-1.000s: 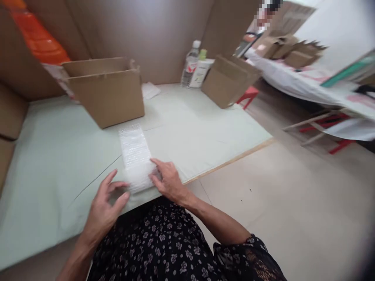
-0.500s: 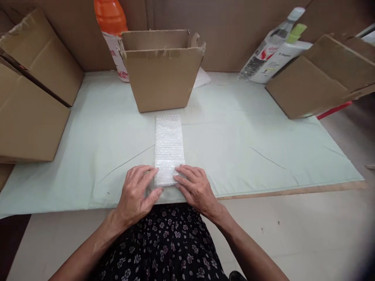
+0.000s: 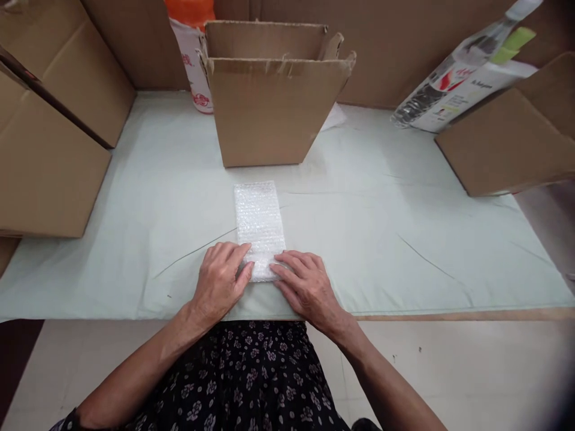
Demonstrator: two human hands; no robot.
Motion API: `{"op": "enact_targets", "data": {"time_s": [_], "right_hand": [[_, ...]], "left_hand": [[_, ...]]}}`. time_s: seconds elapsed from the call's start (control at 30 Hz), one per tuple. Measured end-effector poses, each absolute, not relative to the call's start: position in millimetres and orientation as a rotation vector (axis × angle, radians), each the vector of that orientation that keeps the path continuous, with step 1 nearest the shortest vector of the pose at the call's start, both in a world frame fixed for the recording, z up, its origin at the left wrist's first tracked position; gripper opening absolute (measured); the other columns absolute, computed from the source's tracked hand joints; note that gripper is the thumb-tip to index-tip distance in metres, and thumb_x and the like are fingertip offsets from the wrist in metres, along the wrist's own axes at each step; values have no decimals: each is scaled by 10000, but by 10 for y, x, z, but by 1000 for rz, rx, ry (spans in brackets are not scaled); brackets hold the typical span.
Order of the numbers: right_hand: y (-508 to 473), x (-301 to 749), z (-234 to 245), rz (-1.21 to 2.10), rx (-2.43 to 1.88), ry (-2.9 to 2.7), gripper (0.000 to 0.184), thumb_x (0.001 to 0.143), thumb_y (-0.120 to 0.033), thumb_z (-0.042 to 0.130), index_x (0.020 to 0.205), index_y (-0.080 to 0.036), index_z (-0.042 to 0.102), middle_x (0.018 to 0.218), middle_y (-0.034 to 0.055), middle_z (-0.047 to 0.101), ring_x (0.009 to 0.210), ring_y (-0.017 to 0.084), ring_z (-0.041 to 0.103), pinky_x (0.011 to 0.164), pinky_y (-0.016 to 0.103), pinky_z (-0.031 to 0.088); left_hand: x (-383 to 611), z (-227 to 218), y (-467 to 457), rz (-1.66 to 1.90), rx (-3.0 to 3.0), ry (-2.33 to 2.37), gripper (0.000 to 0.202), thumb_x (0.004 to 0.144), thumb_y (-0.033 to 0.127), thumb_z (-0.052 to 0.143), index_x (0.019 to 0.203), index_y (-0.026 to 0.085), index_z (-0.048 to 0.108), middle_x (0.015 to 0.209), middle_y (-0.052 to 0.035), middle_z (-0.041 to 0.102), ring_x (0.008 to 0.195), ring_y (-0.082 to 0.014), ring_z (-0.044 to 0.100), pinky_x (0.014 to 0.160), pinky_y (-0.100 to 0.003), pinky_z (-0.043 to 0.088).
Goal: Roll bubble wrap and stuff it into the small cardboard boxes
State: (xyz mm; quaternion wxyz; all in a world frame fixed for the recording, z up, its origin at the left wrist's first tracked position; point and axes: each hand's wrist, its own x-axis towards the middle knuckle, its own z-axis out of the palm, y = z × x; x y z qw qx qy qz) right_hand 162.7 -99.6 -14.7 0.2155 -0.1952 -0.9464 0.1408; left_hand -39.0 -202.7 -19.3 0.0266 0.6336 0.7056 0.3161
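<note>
A strip of bubble wrap lies lengthwise in front of me, its near end folded over into a thicker flap. My left hand grips the left side of that folded end, index finger on top and thumb at the near part. On the opposite side, my right hand holds the flap's right edge, with its fingertips pressed on the wrap and the thumb close to the near edge. Whether anything is inside the fold cannot be seen.
Beyond the wrap stands an open-topped cardboard box, with an orange-topped bottle behind it. Larger cartons are at the left. At the right are a clear bottle, a white tube and another box. A pale cloth covers the table.
My left hand has moved up and right onto the wrap, its thumb now on the folded end. The near end looks folded further. The view has shifted slightly.
</note>
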Motion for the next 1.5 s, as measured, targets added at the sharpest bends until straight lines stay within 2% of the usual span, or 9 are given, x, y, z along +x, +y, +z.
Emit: {"op": "enact_targets", "data": {"time_s": [0.1,0.2,0.3,0.43,0.67,0.8,1.0,1.33,1.5], "right_hand": [[-967,1556,-149,544,-572,-2584,218,1007,-192,545,1146,-231,709,1054,74,775,966,225,689,870,421,507],[-978,1520,-98,774,-554,-2574,224,1028,-248,532,1192,-220,684,946,51,767,850,197,687,827,386,524],[-1007,1535,-44,652,-610,-2541,256,1015,-270,566,1253,-211,641,1121,102,743,1007,239,679,862,414,525],[-999,1533,-47,408,-602,-2646,305,978,-282,619,1276,-221,634,1315,153,674,1158,306,629,921,488,495],[-983,1485,-48,817,-588,-2611,235,1017,-246,562,1226,-237,668,938,41,768,818,193,681,802,379,528],[-1062,1527,37,703,-615,-2609,271,1008,-274,578,1266,-221,638,1178,118,731,1020,248,682,845,416,541],[-1072,1405,-40,410,-526,-2692,252,989,-250,593,1228,-201,654,1226,140,724,1079,296,668,844,455,532],[-1124,1418,-135,1180,-791,-2291,227,995,-300,601,1198,-257,692,1157,58,763,1039,208,734,894,350,611],[-966,1526,-62,1186,-850,-2277,702,888,-459,736,1505,-223,496,1534,154,539,1398,316,542,1086,472,524]], "left_hand": [[-372,-112,-2152,1040,2002,2038,327,968,261,616,1288,193,606,1213,-123,670,1128,-268,613,965,-439,495],[-371,-74,-2249,1019,1990,1897,327,971,148,575,1295,196,589,1077,-74,711,1032,-225,625,931,-409,491],[-400,-120,-2209,1014,1893,1953,301,980,151,562,1276,183,604,946,-43,720,899,-202,626,842,-383,498],[-443,-176,-2058,1002,1877,2116,294,984,226,571,1269,183,629,1065,-88,714,979,-244,637,883,-426,512],[-457,-14,-2218,1003,1877,1852,439,943,163,570,1380,198,537,1108,-84,705,1044,-240,622,929,-431,500],[-474,-36,-2196,942,1857,1943,392,948,150,541,1339,174,563,960,-63,710,900,-223,627,828,-405,517],[-543,-111,-2110,1030,1694,2179,405,962,301,600,1349,186,570,1178,-119,670,1061,-265,645,922,-460,562],[-386,-129,-2296,1410,563,1436,790,913,361,654,1577,199,257,1274,-134,679,1153,-245,682,981,-402,580],[-254,-2,-2143,1373,495,1331,807,905,374,702,1585,210,300,1162,-95,718,1058,-219,696,948,-342,564]]}}
